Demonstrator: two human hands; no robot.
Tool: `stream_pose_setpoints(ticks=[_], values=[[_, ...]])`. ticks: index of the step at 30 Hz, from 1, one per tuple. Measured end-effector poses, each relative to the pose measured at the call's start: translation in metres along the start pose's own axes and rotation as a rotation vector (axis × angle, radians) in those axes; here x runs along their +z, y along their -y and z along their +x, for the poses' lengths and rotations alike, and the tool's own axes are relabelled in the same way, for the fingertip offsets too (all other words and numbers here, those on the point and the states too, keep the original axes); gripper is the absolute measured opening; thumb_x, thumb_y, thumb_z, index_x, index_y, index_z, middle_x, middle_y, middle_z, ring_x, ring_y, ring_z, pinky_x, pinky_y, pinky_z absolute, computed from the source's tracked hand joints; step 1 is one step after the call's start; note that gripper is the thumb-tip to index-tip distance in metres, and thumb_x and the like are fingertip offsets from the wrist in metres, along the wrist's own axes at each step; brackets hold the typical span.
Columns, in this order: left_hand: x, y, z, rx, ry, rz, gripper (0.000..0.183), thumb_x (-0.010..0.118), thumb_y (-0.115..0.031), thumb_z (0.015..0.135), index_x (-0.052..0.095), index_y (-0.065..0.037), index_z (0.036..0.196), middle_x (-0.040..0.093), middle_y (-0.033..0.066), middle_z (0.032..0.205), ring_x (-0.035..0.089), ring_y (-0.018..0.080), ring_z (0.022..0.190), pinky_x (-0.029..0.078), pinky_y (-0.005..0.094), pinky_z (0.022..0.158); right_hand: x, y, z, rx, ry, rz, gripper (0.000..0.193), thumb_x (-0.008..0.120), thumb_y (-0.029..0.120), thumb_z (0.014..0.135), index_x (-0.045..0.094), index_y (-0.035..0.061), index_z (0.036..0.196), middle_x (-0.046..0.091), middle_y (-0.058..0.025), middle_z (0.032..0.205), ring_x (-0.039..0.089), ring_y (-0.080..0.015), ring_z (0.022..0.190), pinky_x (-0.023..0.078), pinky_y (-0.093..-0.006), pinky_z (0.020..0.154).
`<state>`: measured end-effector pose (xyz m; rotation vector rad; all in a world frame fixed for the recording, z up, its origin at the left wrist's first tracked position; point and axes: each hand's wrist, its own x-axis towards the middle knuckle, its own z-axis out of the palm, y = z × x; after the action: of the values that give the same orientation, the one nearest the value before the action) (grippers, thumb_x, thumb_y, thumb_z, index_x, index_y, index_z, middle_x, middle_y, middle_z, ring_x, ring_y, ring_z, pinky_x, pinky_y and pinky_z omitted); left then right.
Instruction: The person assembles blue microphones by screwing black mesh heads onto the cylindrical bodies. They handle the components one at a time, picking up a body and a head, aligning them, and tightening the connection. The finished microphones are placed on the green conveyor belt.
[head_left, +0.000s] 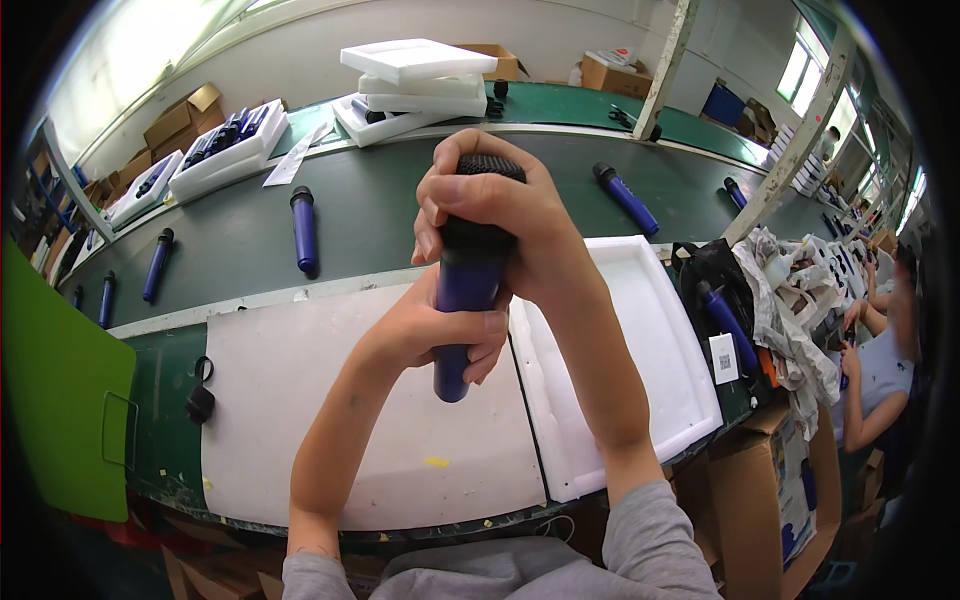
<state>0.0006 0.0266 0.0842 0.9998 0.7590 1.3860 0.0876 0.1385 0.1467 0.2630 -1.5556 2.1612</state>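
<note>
A blue microphone (466, 285) with a black mesh head is held up over the work surface, its head uppermost. My right hand (510, 205) wraps round the mesh head, thumb across its front. Lower down, my left hand (430, 325) is closed round the blue handle. Beneath both hands lies a white sheet (300, 400) on the green table. To the right of it is a shallow white foam tray (640, 350).
Blue microphones (304, 230) lie spread along the dark belt beyond the table. Foam trays (420, 62) are stacked at the back. A black pouch and crumpled paper (790, 280) sit at right, above a cardboard box (750, 500). Another person (880, 370) works at far right.
</note>
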Motion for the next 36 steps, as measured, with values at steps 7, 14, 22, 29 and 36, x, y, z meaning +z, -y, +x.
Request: stream_pose_setpoints(ticks=[7,14,22,29,36], values=[[0.012,0.0,0.008,-0.019,-0.252,0.107,0.018,0.067,-0.011,0.081,0.05,-0.003,0.082,0.043,0.0023,0.054,0.042,0.0122,0.04,0.037,0.0301,0.041,-0.001,0.0,0.002,-0.02,-0.136,-0.123,0.026,0.071,0.017,0.079,0.056,0.003,0.096,0.06,-0.0089,0.072,0.063,-0.0185,0.062,0.057,-0.0367,0.064],[0.019,-0.005,0.007,-0.001,-0.343,0.212,0.018,0.067,-0.015,0.078,0.053,-0.004,0.074,0.049,0.001,0.056,0.048,0.0115,0.041,0.042,0.0286,0.041,0.005,0.0,0.001,-0.071,-0.26,-0.186,0.029,0.072,0.02,0.079,0.057,0.002,0.096,0.06,-0.0085,0.071,0.064,-0.0172,0.062,0.058,-0.0345,0.064],[0.004,-0.005,0.008,0.124,-0.513,0.449,0.02,0.07,-0.015,0.083,0.056,-0.001,0.085,0.053,0.0024,0.06,0.053,0.0121,0.047,0.044,0.0276,0.047,-0.004,-0.011,0.008,-0.184,-0.239,-0.384,0.049,0.074,0.031,0.085,0.055,-0.0031,0.114,0.065,-0.0127,0.089,0.066,-0.0181,0.076,0.056,-0.0318,0.077],[-0.042,-0.019,-0.005,0.483,-0.58,-0.074,0.047,0.046,-0.037,0.101,0.052,0.005,0.121,0.063,0.0139,0.104,0.062,0.0239,0.103,0.047,0.0342,0.094,0.002,-0.029,0.008,0.215,-0.118,-0.959,0.074,0.066,0.054,0.086,0.054,-0.0105,0.119,0.068,-0.0195,0.085,0.07,-0.0296,0.077,0.054,-0.0376,0.072],[-0.051,-0.032,-0.015,0.637,-0.839,0.533,0.049,0.038,-0.038,0.103,0.052,0.003,0.126,0.062,0.0161,0.122,0.057,0.0233,0.116,0.043,0.0366,0.101,0.005,-0.044,0.013,0.134,-0.1,-1.039,0.053,0.068,0.044,0.088,0.057,-0.0047,0.106,0.068,-0.02,0.076,0.071,-0.0311,0.07,0.055,-0.0391,0.066]])
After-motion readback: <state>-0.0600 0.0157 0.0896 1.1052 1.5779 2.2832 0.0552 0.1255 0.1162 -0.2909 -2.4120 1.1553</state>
